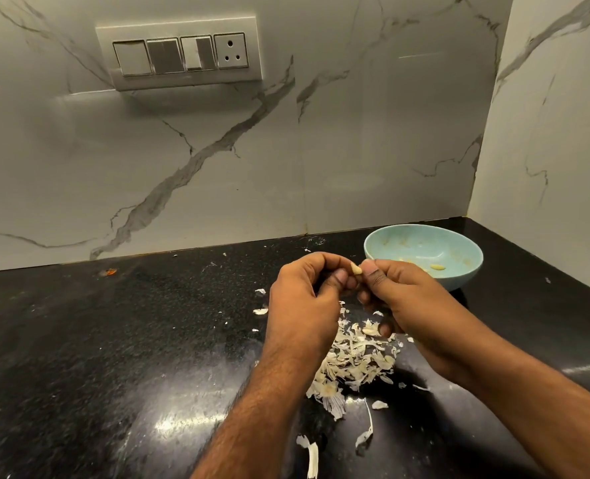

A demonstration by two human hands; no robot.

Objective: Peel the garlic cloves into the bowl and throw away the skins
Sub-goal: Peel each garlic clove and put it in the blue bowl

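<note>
Both hands, left hand point(304, 299) and right hand point(400, 299), pinch a garlic clove point(356, 269) short of the bowl point(466, 271) near the counter's point(114, 340) back right corner; a slip could drop it among the skins point(352, 361).

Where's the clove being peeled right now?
In the head view the garlic clove sits right of centre, pinched between the left hand and right hand, above the skins pile and just left of the blue bowl.

Glossy black speckled stone counter point(114, 340), smooth pale-blue bowl point(466, 267), papery dry skins point(352, 357)
</note>
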